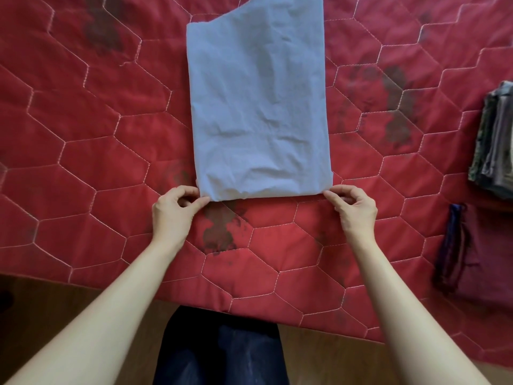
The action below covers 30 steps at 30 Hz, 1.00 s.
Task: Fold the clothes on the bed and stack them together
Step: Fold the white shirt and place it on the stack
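A light blue garment (258,107) lies flat on the red quilted bed (83,134), folded into a long strip that runs away from me and out of the top of the view. My left hand (175,211) pinches its near left corner. My right hand (354,208) pinches its near right corner. At the right edge sits a stack of folded dark and grey clothes (495,140).
A maroon garment with a dark purple trim (477,254) lies on the bed at the near right, below the stack. The bed's near edge runs across the lower view, with wooden floor (69,309) below it and my dark trousers (219,351) between my arms.
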Each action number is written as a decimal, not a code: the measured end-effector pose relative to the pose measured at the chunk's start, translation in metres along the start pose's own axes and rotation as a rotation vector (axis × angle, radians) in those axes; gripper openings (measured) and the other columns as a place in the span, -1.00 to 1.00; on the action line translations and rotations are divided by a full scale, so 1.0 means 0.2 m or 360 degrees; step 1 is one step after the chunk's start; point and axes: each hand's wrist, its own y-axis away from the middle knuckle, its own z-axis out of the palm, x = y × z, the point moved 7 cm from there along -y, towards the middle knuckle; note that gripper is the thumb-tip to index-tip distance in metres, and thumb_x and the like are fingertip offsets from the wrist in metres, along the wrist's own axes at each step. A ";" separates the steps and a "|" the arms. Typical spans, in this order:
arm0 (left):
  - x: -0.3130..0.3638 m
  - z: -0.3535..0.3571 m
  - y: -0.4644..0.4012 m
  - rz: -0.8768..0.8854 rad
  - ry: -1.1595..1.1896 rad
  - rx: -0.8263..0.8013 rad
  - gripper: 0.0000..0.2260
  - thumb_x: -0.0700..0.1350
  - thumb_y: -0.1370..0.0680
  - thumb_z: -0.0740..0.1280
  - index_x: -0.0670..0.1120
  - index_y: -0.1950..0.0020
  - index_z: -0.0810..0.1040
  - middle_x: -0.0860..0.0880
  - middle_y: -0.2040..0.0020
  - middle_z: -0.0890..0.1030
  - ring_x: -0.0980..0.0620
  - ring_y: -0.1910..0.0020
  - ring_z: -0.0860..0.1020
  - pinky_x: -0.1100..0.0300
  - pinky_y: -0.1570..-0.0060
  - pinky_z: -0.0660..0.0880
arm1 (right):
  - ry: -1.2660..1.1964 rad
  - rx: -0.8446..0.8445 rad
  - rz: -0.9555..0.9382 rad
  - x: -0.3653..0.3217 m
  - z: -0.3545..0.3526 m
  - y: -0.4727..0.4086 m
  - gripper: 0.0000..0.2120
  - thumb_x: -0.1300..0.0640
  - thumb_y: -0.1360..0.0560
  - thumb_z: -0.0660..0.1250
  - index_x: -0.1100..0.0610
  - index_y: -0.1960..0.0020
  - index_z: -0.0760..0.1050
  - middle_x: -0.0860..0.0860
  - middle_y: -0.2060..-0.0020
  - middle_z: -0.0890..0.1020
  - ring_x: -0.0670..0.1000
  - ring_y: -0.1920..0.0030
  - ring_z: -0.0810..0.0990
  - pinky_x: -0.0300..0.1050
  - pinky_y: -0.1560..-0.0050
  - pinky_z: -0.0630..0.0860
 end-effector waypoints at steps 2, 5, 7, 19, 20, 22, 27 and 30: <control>0.01 0.00 0.00 0.0054 -0.0006 -0.0032 -0.87 -0.13 -0.39 0.54 -0.07 0.09 0.68 0.02 0.17 0.60 0.22 0.37 0.44 0.53 0.28 0.33 | 0.0023 0.0004 -0.0031 -0.01 0.01 0.01 -0.86 0.09 -0.36 0.54 -0.08 0.17 0.61 -0.04 0.18 0.67 -0.11 0.26 0.56 0.00 0.07 0.60; 0.01 0.00 0.00 0.0085 -0.0028 -0.0049 -0.86 -0.18 -0.41 0.52 -0.10 0.05 0.68 -0.01 0.02 0.56 0.17 0.33 0.40 0.56 0.23 0.33 | 0.0042 0.0029 -0.0030 -0.01 0.02 0.02 -0.87 0.05 -0.37 0.53 -0.13 0.18 0.61 -0.08 0.15 0.67 -0.13 0.26 0.58 0.03 0.05 0.61; 0.01 0.00 -0.01 0.0076 -0.0036 -0.0041 -0.86 -0.17 -0.41 0.52 -0.10 0.05 0.68 -0.01 0.02 0.54 0.17 0.30 0.40 0.57 0.21 0.32 | 0.0081 0.0031 -0.0035 -0.01 0.03 0.02 -0.87 0.03 -0.38 0.52 -0.17 0.19 0.60 -0.11 0.14 0.65 -0.15 0.28 0.56 -0.01 0.05 0.59; -0.02 -0.03 0.00 0.0058 0.0006 0.0037 -0.93 -0.21 -0.41 0.50 -0.11 0.14 0.67 -0.03 0.07 0.58 0.21 0.25 0.44 0.48 0.16 0.35 | 0.0255 -0.0052 -0.0105 -0.04 0.02 0.00 -0.94 0.09 -0.44 0.47 0.04 0.14 0.61 -0.01 0.11 0.64 0.00 0.08 0.58 0.09 -0.08 0.50; 0.00 -0.04 0.01 0.0069 -0.0025 0.0013 -0.90 -0.19 -0.42 0.50 -0.10 0.09 0.66 -0.02 0.04 0.57 0.19 0.24 0.44 0.40 0.12 0.38 | 0.0251 -0.0030 -0.0103 -0.05 0.02 0.01 -0.93 0.07 -0.43 0.48 0.03 0.12 0.61 -0.03 0.10 0.63 -0.01 0.08 0.58 0.07 -0.08 0.51; 0.02 -0.06 0.03 0.0119 -0.0180 0.0035 -0.75 -0.10 -0.43 0.51 -0.07 -0.08 0.61 -0.02 -0.07 0.51 0.09 0.13 0.49 0.18 -0.01 0.43 | 0.0322 0.0059 -0.0196 -0.09 0.01 0.04 -0.84 0.02 -0.44 0.47 0.04 0.02 0.59 -0.07 0.05 0.59 -0.01 0.04 0.56 -0.04 -0.09 0.49; 0.33 0.04 0.21 0.0979 -0.0691 0.0316 -0.66 -0.22 -0.52 0.28 -0.21 -0.30 0.48 -0.18 -0.32 0.48 -0.16 -0.32 0.42 -0.04 -0.34 0.29 | 0.0667 0.0281 -0.0984 -0.36 0.24 0.22 -0.69 0.29 -0.53 0.30 0.30 -0.27 0.49 0.20 -0.24 0.53 0.21 -0.27 0.48 0.02 -0.33 0.38; 0.47 0.31 0.22 0.1216 -0.0895 0.0127 -0.63 -0.31 -0.55 0.22 -0.23 -0.37 0.46 -0.20 -0.43 0.41 -0.22 -0.44 0.33 -0.17 -0.42 0.21 | 0.0792 -0.0027 -0.1262 -0.48 0.59 0.30 -0.60 0.36 -0.51 0.27 0.36 -0.34 0.42 0.27 -0.34 0.46 0.26 -0.38 0.41 0.16 -0.38 0.34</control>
